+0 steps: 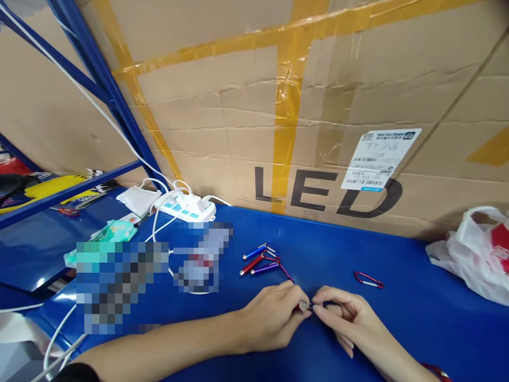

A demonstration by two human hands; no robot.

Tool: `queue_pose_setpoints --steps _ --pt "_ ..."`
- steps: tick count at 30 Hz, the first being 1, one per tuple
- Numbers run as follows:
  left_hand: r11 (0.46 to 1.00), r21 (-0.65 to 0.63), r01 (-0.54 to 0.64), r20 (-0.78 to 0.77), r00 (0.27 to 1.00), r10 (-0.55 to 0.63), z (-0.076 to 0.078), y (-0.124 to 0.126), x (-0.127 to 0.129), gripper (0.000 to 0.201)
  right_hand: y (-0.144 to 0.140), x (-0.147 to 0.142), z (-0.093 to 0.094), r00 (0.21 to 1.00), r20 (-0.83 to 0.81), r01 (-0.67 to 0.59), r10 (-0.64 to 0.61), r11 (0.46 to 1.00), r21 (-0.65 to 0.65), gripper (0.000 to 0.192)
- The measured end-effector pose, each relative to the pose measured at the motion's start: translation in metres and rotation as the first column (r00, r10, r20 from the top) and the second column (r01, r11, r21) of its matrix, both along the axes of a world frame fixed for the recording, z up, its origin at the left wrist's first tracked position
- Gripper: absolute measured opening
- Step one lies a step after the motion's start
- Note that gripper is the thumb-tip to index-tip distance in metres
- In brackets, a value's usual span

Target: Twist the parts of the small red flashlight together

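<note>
My left hand and my right hand meet fingertip to fingertip low on the blue table. My left hand pinches a small red keychain torch, of which only the tip shows. My right hand pinches a small dark part at its end, mostly hidden by the fingers. Just beyond the hands lie three small keychain torches with clips: a blue one, a red one and a purple one. A loose red carabiner clip lies to the right.
A big taped cardboard box marked LED stands along the back. A white power strip with white cables sits at the back left, beside a blue shelf frame. A white plastic bag lies at the right. Blurred items lie left.
</note>
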State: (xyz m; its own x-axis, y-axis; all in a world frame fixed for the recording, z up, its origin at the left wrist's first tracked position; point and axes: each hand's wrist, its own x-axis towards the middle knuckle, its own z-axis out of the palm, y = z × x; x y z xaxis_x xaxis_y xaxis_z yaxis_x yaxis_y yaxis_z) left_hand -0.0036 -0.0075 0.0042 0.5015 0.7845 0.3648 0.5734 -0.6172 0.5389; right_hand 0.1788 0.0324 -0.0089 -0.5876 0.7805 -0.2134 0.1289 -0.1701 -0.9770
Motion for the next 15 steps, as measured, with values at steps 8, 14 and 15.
queue_pose_setpoints --steps 8,14,15 --pt "1.0 0.01 0.004 -0.046 0.999 -0.003 -0.0016 0.0004 -0.0002 0.01 -0.0048 -0.0016 0.0005 1.0 0.014 -0.012 0.011 0.997 0.073 0.031" --pt "0.999 0.036 -0.012 -0.044 0.999 0.014 -0.0039 -0.0008 -0.0002 0.01 -0.0088 -0.0057 0.0023 0.999 0.003 0.036 -0.036 0.994 0.103 0.03" --pt "0.999 0.041 -0.017 -0.042 0.999 0.019 -0.004 -0.0011 0.0 0.01 -0.0082 -0.0054 0.0014 0.999 0.018 0.027 -0.029 0.994 0.107 0.031"
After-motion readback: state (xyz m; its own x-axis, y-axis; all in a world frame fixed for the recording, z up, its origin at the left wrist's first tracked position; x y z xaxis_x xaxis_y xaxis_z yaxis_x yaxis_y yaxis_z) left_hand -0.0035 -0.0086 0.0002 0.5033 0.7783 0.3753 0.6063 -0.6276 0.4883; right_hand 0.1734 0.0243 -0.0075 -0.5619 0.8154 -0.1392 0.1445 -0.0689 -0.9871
